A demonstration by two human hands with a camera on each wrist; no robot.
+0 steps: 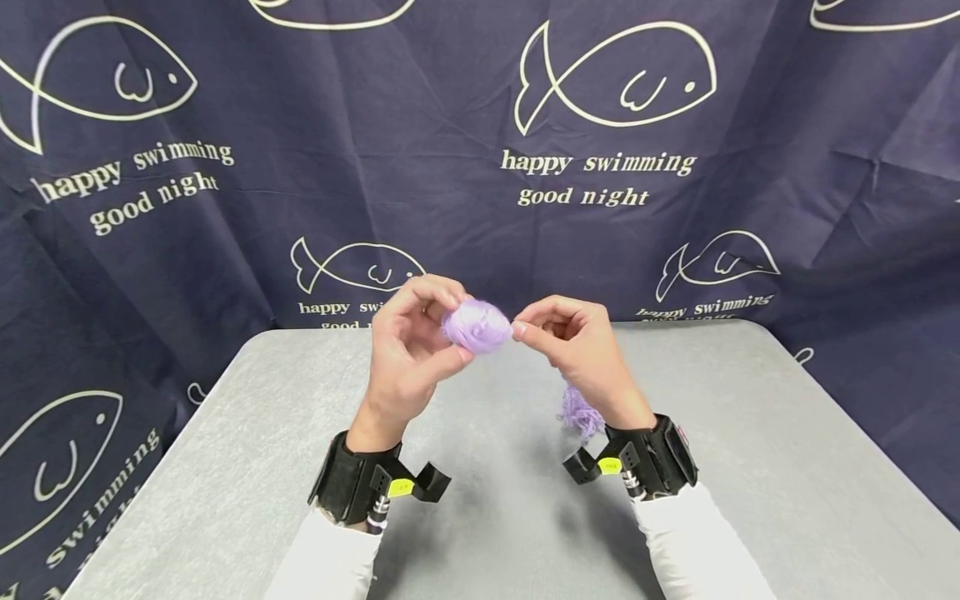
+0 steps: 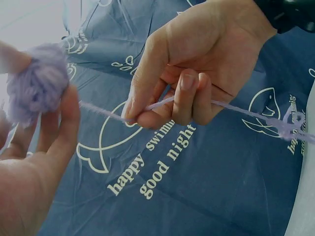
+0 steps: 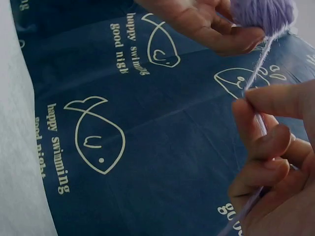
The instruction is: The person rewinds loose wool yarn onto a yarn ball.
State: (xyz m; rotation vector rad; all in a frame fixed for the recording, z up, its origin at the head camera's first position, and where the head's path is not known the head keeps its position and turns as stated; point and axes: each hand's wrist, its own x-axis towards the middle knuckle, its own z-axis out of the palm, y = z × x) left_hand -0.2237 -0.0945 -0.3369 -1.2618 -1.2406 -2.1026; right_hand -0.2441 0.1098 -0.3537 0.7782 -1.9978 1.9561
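Note:
A small ball of purple yarn (image 1: 477, 326) is held up over the table between the fingertips and thumb of my left hand (image 1: 408, 350). From the ball a single strand of yarn (image 2: 101, 111) runs taut to my right hand (image 1: 581, 346), which pinches it between thumb and forefinger. In the right wrist view the strand passes on through the curled fingers of that hand. Past it, in the left wrist view, the strand carries a loose tangle (image 2: 285, 125). Behind the right wrist, a loose purple yarn heap (image 1: 581, 412) is partly hidden in the head view.
The grey table (image 1: 300, 433) spreads beneath both hands, its far edge rounded at the corners. Behind it hangs a dark blue curtain (image 1: 465, 167) printed with fish and white words. Each wrist wears a black strap (image 1: 352, 479) with a small bracket.

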